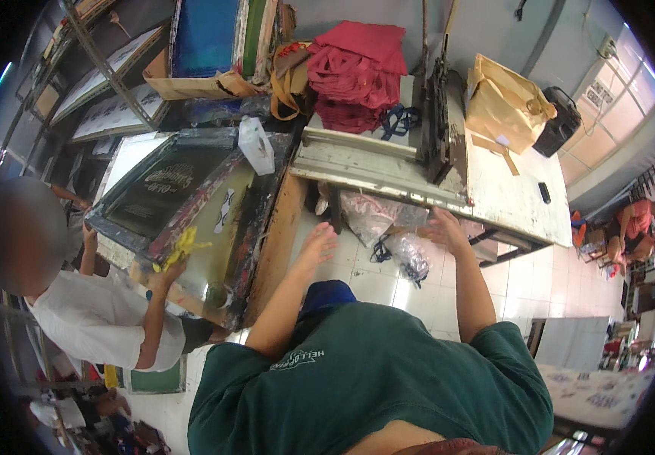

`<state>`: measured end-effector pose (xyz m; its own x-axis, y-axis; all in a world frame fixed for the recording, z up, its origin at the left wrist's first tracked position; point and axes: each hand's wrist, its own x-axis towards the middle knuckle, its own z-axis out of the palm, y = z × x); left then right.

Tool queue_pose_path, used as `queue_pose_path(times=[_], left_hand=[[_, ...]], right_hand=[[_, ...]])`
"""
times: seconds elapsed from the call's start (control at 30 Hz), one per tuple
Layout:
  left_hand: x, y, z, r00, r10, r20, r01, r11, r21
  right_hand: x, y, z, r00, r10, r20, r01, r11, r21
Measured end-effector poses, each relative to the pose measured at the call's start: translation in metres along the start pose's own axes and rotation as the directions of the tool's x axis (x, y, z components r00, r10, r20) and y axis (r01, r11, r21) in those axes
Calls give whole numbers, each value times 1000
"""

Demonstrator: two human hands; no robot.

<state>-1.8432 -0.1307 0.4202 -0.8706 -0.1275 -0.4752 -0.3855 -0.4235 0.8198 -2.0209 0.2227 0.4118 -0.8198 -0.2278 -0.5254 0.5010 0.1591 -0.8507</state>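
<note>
worktable [502,193] nr l hand [317,247] & r hand [446,230]; screen [149,205] w/ white lettering [169,180]

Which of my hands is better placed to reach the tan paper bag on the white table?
Probably your right hand: it looks empty and appears nearer the tan paper bag. Your left hand looks empty too, but is farther left.

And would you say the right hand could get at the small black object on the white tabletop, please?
Probably yes: the right hand looks empty, and nothing appears to block the small black object on the white tabletop, though the distance is hard to judge.
</note>
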Motion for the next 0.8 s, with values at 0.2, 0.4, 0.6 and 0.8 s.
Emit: queue_pose_path(times=[0.2, 0.4, 0.6, 0.8], left_hand=[[128, 82, 14, 974, 158, -162, -166, 985, -38], [269, 196, 38, 308, 928, -210, -628, 364, 688], [300, 258, 101, 157, 910, 384, -557, -240, 795], [333, 286, 96, 439, 864, 246, -630, 101, 770]], right_hand=[[92, -125, 36, 973, -185, 136, 176, 982, 73], [207, -244, 57, 961, -275, 30, 274, 961, 42], [286, -277, 99, 842, -476, -256, 453, 880, -146], [249, -262, 156, 261, -962, 83, 742, 144, -654]])
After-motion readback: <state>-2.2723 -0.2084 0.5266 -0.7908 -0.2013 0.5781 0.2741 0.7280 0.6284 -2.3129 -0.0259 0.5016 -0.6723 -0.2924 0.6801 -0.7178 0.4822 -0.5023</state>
